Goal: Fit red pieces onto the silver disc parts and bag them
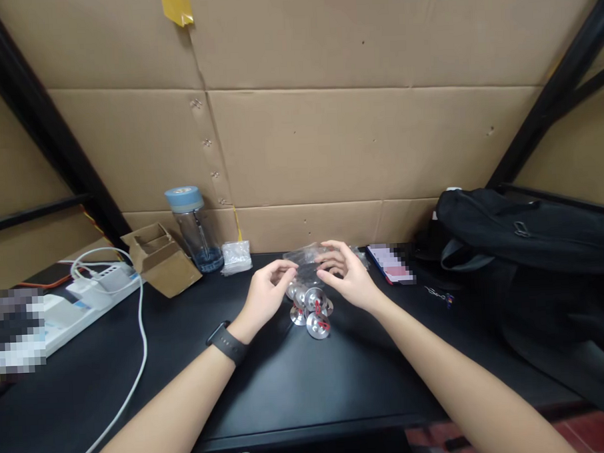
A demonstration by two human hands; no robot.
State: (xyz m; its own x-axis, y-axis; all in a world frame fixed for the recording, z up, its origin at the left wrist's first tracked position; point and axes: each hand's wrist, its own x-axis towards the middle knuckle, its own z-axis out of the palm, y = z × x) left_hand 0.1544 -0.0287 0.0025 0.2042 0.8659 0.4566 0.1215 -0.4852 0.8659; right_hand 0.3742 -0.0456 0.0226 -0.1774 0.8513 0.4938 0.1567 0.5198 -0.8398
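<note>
Between my hands is a clear plastic bag (307, 254), thin and see-through. My left hand (271, 289), with a dark watch (229, 342) on its wrist, pinches the bag's left side between thumb and fingers. On the opposite side my right hand (351, 276) has its fingers curled at the bag's edge, thumb below. Just under the bag, several shiny round metal pieces (318, 326) lie in a heap on the black table (309, 386). Some carry red markings or parts. The far pieces are partly covered by the bag and my left fingers.
To the left stand an opened cardboard box (164, 262), a bottle with a blue lid (194, 224) and a white power strip (88, 309) with a cable. A small clear packet (236, 255) lies behind. On the right are a phone (391, 262), keys (438, 294) and a black backpack (537, 243).
</note>
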